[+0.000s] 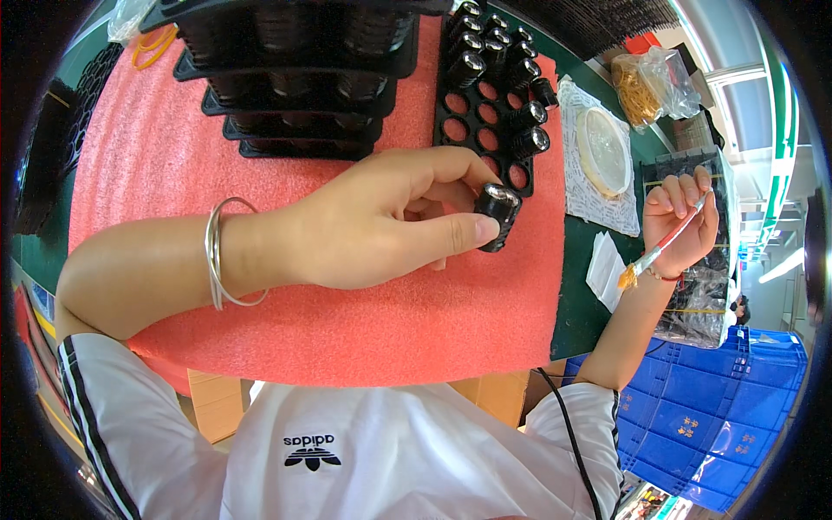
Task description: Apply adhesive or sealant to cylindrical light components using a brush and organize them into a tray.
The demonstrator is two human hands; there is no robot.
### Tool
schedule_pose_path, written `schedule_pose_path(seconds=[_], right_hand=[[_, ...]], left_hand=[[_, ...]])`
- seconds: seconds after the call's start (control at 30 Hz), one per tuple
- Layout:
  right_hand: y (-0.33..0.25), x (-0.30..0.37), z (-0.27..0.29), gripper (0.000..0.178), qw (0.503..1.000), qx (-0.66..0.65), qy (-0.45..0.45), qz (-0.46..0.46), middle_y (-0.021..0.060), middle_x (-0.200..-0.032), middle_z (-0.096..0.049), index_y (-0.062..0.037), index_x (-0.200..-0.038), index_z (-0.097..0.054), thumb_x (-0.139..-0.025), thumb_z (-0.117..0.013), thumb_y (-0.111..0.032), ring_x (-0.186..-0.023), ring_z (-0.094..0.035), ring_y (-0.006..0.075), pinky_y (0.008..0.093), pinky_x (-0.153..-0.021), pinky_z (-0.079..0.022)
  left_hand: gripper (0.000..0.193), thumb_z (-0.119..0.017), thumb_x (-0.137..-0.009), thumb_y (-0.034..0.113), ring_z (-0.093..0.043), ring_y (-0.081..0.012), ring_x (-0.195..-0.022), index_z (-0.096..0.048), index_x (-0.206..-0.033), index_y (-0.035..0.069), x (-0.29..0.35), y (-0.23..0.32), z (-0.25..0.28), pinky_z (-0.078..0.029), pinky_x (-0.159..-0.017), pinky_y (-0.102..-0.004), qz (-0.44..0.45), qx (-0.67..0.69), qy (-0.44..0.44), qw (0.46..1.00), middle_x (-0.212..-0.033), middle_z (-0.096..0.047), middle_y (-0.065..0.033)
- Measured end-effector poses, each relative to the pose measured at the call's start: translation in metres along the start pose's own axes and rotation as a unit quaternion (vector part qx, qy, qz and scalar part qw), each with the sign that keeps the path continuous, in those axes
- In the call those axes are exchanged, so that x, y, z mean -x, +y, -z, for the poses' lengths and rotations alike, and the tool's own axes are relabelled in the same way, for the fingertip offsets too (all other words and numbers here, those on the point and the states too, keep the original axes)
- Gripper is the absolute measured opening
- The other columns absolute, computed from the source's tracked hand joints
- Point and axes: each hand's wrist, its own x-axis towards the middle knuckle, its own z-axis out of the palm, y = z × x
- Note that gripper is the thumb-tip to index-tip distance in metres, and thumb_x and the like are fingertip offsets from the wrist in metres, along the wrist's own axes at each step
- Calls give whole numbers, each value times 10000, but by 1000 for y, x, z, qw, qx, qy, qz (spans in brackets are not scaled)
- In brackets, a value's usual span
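My left hand (381,217) pinches a short black cylinder (497,217) with a shiny silvery end between thumb and fingers, above the pink foam mat (390,334). Just beyond it lies a black rack (472,120) with round holes. Several similar black cylinders (469,66) stand in the rack, and some of its holes on the near left hold none. Off to the right, my right hand (680,221) is closed around a thin brush (648,258) with a red and whitish handle. Its yellowish-brown bristles point down and to the left.
Stacked black trays (299,126) rise at the far left. Right of the rack, a round pale dish (604,152) rests on printed paper, near a folded white paper (604,270). A bag of yellow bands (640,91), wrapped black parts (693,303) and blue crates (719,416) stand further right.
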Motion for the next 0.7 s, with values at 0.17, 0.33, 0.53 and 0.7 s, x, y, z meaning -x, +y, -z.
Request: schedule_pose_path(seconds=[0.17, 0.33, 0.53, 0.7], right_hand=[[0, 0, -1, 123, 1000, 2, 4, 2, 45, -746, -472, -72, -951, -418, -885, -456, -168, -676, -394, 132, 285, -656, -352], [0, 0, 1, 125, 1000, 8, 2, 1, 46, -749, -479, -70, -953, -421, -890, -451, -174, -679, -390, 131, 284, -656, -347], [1, 1, 0, 126, 1000, 26, 14, 1, 46, -745, -486, -70, -956, -436, -895, -448, -180, -675, -385, 128, 284, -655, -339], [1, 0, -1, 124, 1000, 27, 9, 0, 46, -745, -492, -72, -952, -437, -893, -451, -181, -675, -383, 130, 286, -657, -335]], left_hand=[[274, -536, -880, 157, -502, -65, -718, -457, -1093, 4, 0, 2, -1, -440, -617, -215, -3, -6, 1, 1000, -889, -555, -29], [277, -542, -876, 159, -498, -63, -712, -458, -1090, 5, 1, 3, -2, -438, -616, -213, -3, -4, 4, 1000, -885, -554, -27], [264, -553, -869, 155, -499, -63, -716, -471, -1071, 6, 1, 7, -2, -433, -625, -212, 4, -16, -1, 1000, -882, -554, -24], [255, -567, -857, 139, -514, -63, -785, -484, -1057, 5, 1, 3, -2, -422, -673, -220, -20, -52, -1, 998, -877, -555, -18]])
